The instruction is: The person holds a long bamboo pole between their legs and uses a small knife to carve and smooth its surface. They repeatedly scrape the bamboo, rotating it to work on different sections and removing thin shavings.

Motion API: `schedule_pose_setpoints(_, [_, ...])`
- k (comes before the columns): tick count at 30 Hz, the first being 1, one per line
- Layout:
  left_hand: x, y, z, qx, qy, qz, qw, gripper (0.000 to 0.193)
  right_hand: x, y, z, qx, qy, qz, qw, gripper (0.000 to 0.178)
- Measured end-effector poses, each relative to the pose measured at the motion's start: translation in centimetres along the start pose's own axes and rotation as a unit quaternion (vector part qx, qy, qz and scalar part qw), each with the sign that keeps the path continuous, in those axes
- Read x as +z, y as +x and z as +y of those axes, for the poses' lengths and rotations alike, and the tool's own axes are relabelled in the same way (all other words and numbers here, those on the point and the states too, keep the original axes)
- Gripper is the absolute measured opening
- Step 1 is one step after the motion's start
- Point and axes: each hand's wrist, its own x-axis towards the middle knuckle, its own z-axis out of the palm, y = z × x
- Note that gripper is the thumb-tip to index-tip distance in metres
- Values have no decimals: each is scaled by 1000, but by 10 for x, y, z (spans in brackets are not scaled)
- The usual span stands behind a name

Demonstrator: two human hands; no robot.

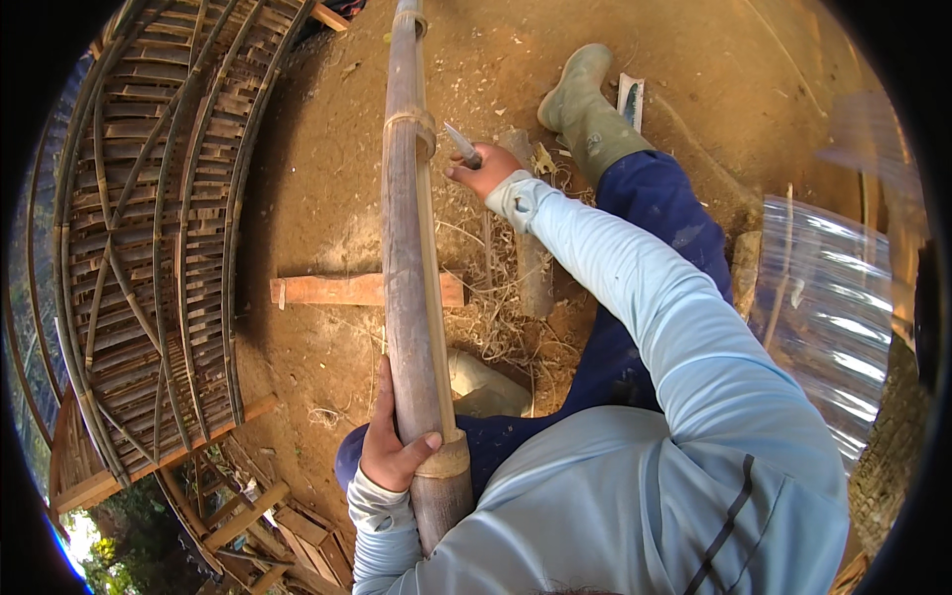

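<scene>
One pole [405,278] of bamboo slants up from the person's lap, its lower end against the shirt [585,496], and runs out past the top edge; three node rings show on it. The left hand [395,446] grips it just above the lowest ring, thumb across the front. Farther out, the right hand [493,171] is closed around one knife [461,144], right of the pole and apart from it, the blade tip pointing up and left. Two boots [590,99] stand on the ground, one partly behind the pole. One plank [332,290] crosses below the pole; one log [535,273] lies among uncounted shavings [501,322]. Beyond stand one slatted rack [164,218] at left, and one clear corrugated sheet [828,297] at right.
</scene>
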Motion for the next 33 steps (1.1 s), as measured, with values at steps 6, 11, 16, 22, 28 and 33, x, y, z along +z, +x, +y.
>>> schedule_pose_setpoints(6, [-4, 3, -6, 23, -18, -6, 1000, 119, 42, 22, -7, 144, 139, 6, 980, 38])
schedule_pose_setpoints(11, [-7, 2, -8, 18, -13, -4, 1000, 118, 43, 24, 6, 81, 89, 30, 992, 33])
schedule_pose_setpoints(16, [-7, 2, -8, 28, -14, -4, 1000, 119, 23, 15, 17, 105, 99, 9, 989, 36])
schedule_pose_setpoints(22, [-6, 1, -4, 13, -8, -5, 1000, 119, -24, -12, 55, 50, -229, -78, 969, 44])
schedule_pose_setpoints(28, [-9, 5, -10, 38, 11, -15, 999, 121, -8, -30, 13, -121, -106, 19, 987, 28])
schedule_pose_setpoints(33, [-11, 4, -13, 31, -9, -15, 999, 121, -11, -32, -22, -116, -191, -90, 971, 25])
